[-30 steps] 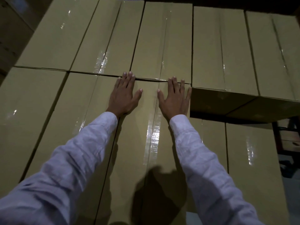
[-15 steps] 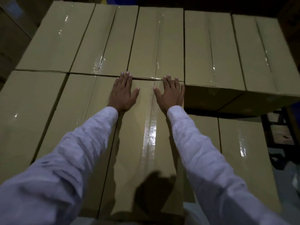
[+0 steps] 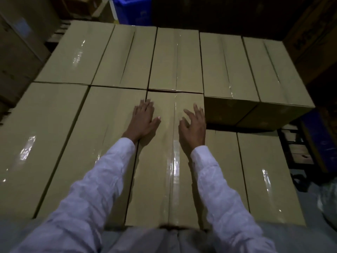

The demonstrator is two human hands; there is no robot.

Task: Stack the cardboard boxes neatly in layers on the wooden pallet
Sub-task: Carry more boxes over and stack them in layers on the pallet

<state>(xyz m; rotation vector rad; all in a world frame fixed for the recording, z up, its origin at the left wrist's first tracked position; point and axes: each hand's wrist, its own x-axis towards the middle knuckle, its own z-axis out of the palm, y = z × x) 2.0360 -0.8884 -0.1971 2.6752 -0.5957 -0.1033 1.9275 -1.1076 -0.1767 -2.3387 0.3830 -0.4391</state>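
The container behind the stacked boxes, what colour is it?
The container is blue; the head view shows it at the top edge.

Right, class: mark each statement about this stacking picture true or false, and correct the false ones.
1. The left hand lies flat on the boxes. True.
2. The right hand grips a roll of tape. False: it holds nothing.
3. The top layer is complete. False: at the front right there is a gap, and the lower boxes show there.
4. Clear tape runs along the box between the hands. True.
5. A blue bin stands beyond the stack. True.
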